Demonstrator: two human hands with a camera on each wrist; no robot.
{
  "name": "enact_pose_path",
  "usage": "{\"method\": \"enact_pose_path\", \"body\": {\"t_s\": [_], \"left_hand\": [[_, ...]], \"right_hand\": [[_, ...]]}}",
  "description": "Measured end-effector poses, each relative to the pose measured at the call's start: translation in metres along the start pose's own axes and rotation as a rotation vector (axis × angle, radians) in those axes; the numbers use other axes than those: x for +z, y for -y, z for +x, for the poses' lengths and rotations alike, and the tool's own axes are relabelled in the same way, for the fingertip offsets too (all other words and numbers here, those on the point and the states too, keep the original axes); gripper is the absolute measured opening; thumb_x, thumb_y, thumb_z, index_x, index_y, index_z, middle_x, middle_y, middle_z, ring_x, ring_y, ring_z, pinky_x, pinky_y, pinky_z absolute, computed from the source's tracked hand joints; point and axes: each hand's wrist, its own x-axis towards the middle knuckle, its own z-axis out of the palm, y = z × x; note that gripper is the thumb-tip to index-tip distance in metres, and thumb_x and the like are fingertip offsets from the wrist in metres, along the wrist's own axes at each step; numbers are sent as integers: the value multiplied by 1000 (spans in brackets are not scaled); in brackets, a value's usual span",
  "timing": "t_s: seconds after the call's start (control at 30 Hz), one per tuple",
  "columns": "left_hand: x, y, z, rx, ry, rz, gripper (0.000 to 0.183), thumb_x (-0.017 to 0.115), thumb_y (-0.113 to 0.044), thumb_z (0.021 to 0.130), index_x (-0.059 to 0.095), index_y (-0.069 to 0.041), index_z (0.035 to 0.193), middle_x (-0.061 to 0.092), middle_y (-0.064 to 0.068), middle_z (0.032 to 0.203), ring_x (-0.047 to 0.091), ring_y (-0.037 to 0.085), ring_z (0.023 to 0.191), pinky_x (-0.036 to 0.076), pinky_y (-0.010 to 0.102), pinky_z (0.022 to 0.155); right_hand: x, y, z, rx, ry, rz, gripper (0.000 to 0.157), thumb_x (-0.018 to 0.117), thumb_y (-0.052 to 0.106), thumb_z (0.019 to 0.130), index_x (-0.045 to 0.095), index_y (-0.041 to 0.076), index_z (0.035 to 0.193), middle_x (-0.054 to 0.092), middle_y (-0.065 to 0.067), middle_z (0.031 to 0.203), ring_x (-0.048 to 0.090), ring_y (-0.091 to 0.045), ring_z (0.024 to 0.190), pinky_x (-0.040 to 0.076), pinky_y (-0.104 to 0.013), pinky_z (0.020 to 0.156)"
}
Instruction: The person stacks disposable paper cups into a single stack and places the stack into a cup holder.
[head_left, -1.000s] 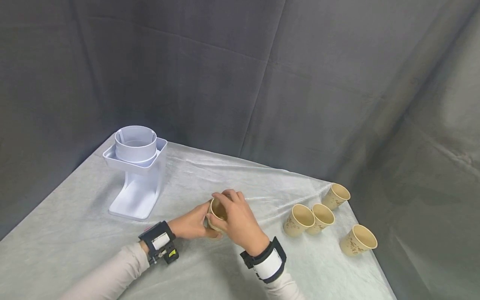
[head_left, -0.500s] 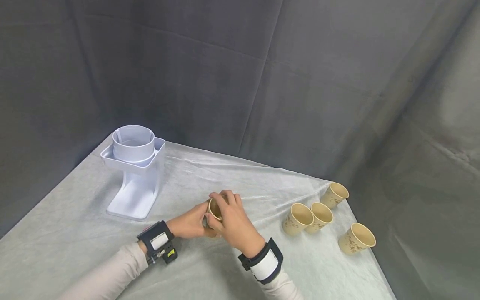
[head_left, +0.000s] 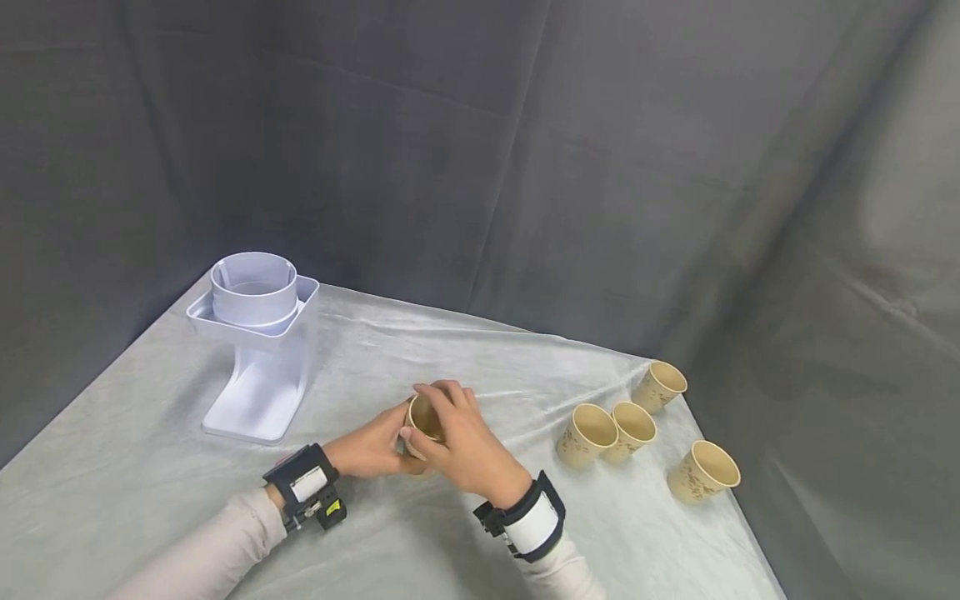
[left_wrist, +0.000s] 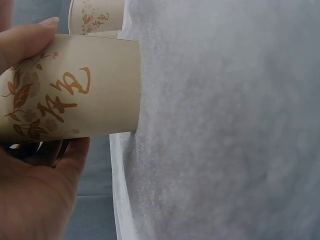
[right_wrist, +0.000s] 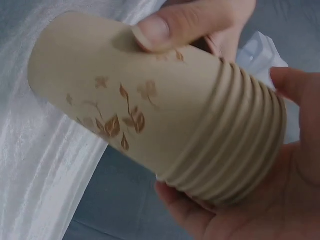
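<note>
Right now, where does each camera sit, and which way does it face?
Head view: worn on the head, facing forward and down at the table; both sleeves, the left hand and right hand show.
Left wrist view: worn on that wrist, facing the held cup stack, with another cup above in the picture; part of the left hand shows.
Right wrist view: worn on that wrist, facing the stack's side and rims; parts of both hands show.
Shared: both wrist views show the stack's printed leaves.

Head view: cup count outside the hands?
4, right of the right hand: left cup, middle cup beside it, back cup, front-right cup. Held stack excluded; that hand may hide others.
</note>
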Motion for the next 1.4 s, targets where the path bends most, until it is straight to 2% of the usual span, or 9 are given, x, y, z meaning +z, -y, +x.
{"method": "enact_pose_path", "body": {"t_s": [0.13,0.23,0.33,0.5,0.6,0.77,1.0,1.23,1.4], "left_hand": [[1,6,-1,-28,-21,-1,81,76,-27,72,29,-22,137,49,-4,125,50,14,111,42,38,96],[1,4,-1,-46,-43,6,83,78,-29,70,30,-21,137,51,-2,124,49,14,114,39,42,99],[1,-3,-1,-50,-63,5,84,79,-24,68,32,-17,137,52,3,124,47,18,116,35,46,101],[0,-22,-2,-58,-82,-22,82,79,-11,66,35,-8,135,52,12,124,46,27,117,32,49,103],[-1,-29,-2,-57,-79,-31,82,78,-8,66,34,-4,135,52,15,124,46,30,117,32,50,103],[1,-21,-2,-50,-82,-34,83,79,-8,66,34,-7,135,52,13,125,46,28,118,31,50,104],[3,2,0,-49,-82,0,85,81,-22,65,34,-19,136,52,-1,125,46,17,118,32,45,104],[3,7,1,-57,-71,8,86,81,-25,66,32,-24,137,51,-4,125,46,13,118,32,41,104],[3,5,1,-53,-76,2,86,81,-23,66,33,-21,137,52,-2,125,46,15,118,32,43,104]], "right_hand": [[-13,-5,-1,39,-6,27,60,39,56,91,39,17,137,41,0,134,35,-13,124,37,-38,101],[-26,-14,-2,88,-31,38,60,37,57,91,41,18,136,43,0,133,38,-14,123,38,-40,100],[-40,-26,-3,131,-86,37,58,39,56,91,45,18,134,46,1,131,43,-14,117,42,-41,95],[-61,-54,-9,194,-200,15,52,49,49,90,51,15,128,51,-1,122,47,-16,108,44,-40,90],[-72,-70,-16,232,-227,-14,50,55,45,87,52,14,127,53,-5,120,48,-20,108,43,-42,90],[-87,-95,-30,281,-224,-69,58,67,42,79,52,11,126,52,-11,124,44,-30,113,39,-47,94],[-95,-121,-45,312,-219,-119,63,72,36,71,55,4,121,53,-18,122,44,-38,111,38,-52,92],[-96,-138,-56,375,-117,-116,66,74,35,69,54,4,123,53,-20,124,43,-41,113,37,-53,96],[-100,-145,-63,397,-70,-120,66,76,31,68,54,6,124,54,-19,123,43,-40,116,36,-52,98]]}}
